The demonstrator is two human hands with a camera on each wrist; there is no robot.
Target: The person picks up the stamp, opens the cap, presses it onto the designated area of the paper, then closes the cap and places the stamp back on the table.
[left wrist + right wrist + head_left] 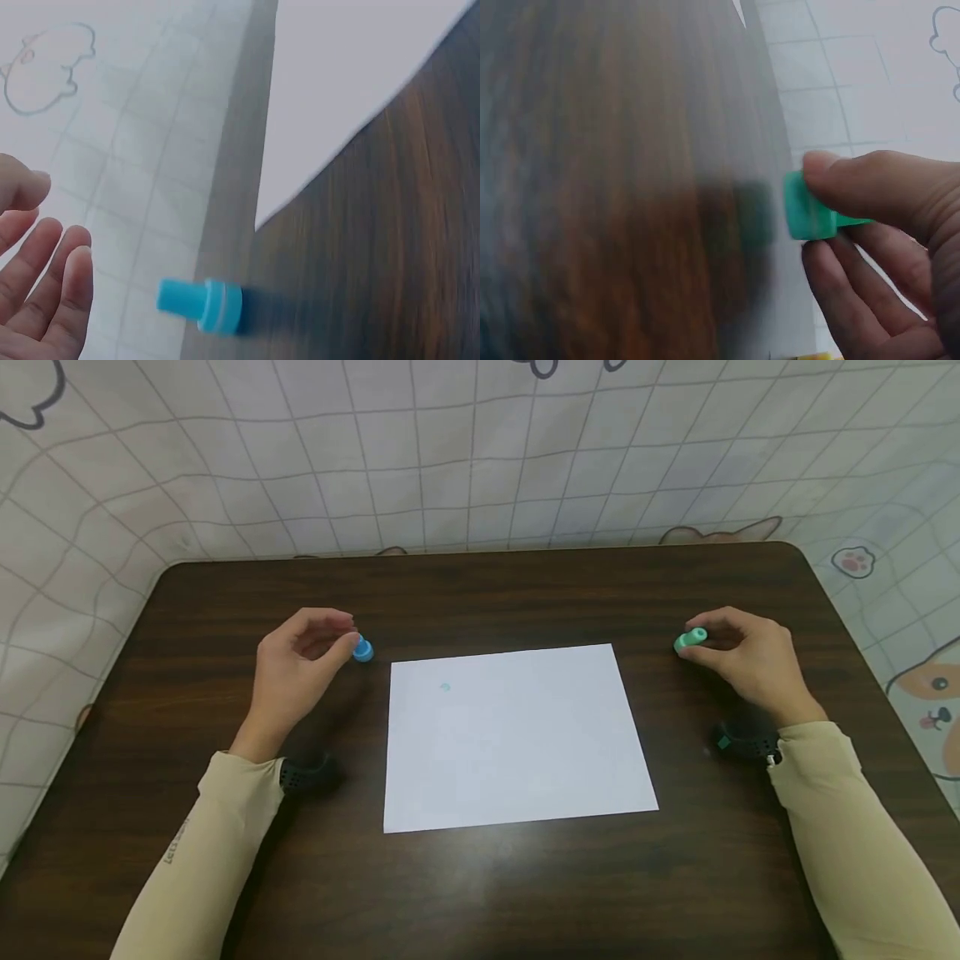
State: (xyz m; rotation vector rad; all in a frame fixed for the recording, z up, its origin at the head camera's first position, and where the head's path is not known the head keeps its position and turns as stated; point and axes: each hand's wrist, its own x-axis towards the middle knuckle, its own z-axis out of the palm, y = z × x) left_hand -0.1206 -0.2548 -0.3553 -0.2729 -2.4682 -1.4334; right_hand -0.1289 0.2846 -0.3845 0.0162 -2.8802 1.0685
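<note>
A small blue stamp [362, 649] stands on the dark wooden table [480, 893], just left of a white sheet of paper [517, 743]. My left hand [330, 639] hovers beside it. In the left wrist view its fingers [52, 277] are relaxed and apart from the blue stamp [206, 304], touching nothing. My right hand [712, 635], right of the paper, pinches a small green stamp [690, 641] between thumb and fingers. The right wrist view shows the thumb [855, 184] lying over the green stamp [804, 210], close above the table. A faint bluish mark [444, 687] shows on the paper's upper left.
A white checked cloth with cartoon animals [480, 452] hangs behind and around the table. The table's far edge [480, 553] runs close to it. Black wrist-worn cameras [307, 774] [742, 739] sit on both sleeved forearms.
</note>
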